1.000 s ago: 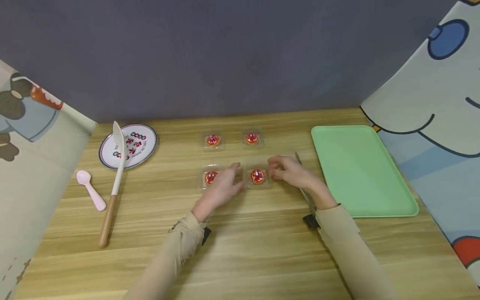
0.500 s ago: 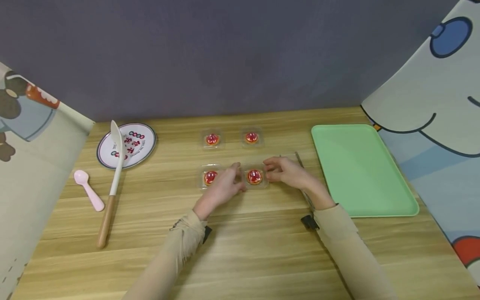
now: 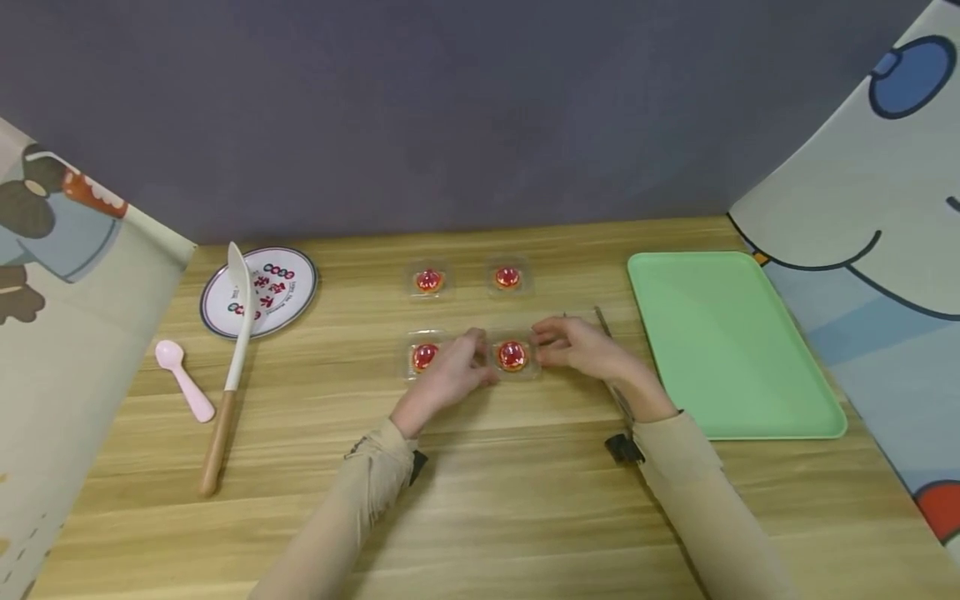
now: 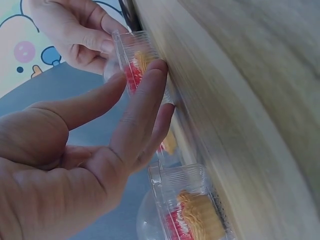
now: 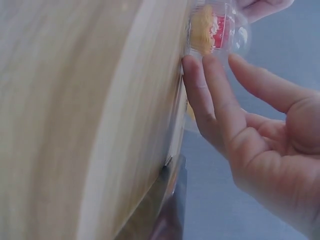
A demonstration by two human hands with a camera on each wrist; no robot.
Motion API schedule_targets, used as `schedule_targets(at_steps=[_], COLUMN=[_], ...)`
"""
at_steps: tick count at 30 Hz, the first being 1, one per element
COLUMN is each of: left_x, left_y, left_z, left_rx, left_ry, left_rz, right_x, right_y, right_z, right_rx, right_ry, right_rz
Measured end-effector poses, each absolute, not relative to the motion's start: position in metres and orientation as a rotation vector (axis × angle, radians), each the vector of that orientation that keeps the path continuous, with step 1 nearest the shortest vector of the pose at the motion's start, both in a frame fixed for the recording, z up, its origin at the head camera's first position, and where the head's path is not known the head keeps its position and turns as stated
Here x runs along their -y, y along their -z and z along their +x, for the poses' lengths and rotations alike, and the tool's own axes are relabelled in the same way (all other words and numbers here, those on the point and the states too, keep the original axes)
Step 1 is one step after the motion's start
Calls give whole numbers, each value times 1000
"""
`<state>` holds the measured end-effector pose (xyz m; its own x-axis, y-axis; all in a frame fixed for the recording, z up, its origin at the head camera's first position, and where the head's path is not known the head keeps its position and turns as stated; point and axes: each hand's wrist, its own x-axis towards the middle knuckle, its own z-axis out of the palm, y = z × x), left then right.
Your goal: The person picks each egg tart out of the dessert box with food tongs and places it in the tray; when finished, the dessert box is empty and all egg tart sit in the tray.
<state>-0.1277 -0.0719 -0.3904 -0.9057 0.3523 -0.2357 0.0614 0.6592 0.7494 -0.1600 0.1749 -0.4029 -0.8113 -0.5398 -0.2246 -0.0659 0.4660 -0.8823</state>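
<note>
Both hands are meeting over a small clear plastic box holding a red-topped tart (image 3: 512,356), which is sitting on the wooden table (image 3: 480,500) in the near row of four such boxes, on the right side of that row. The left hand (image 3: 448,375) is pressing its fingertips (image 4: 152,82) against the box's left side, fingers nearly straight and the thumb reaching toward the lid, so it is touching rather than wrapping around the box. The right hand (image 3: 581,348) is coming in from the right, its fingers (image 5: 200,95) lying straight against the box's right edge; whether its thumb is pinching the lid I cannot tell. Just left of the held box, partly behind the left hand, the second near tart box (image 3: 423,357) is resting on the table. The two far tart boxes (image 3: 429,281) and (image 3: 507,277) are sitting well apart from the hands. A green tray (image 3: 731,350) is lying to the right. On the far left, a patterned plate (image 3: 281,287) is carrying the blade of a white spatula with a wooden handle (image 3: 228,375), and a pink spoon (image 3: 182,379) is lying near it.
</note>
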Motion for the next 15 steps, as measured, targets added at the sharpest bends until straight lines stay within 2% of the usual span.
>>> schedule_targets(at_steps=[15], left_x=[71], left_y=[392], left_z=[-129], left_rx=[-2496], left_ry=[-1152], left_rz=[284], right_x=[-171], right_y=[401], right_z=[-160], right_rx=[-2226], right_ry=[1317], right_rz=[-489])
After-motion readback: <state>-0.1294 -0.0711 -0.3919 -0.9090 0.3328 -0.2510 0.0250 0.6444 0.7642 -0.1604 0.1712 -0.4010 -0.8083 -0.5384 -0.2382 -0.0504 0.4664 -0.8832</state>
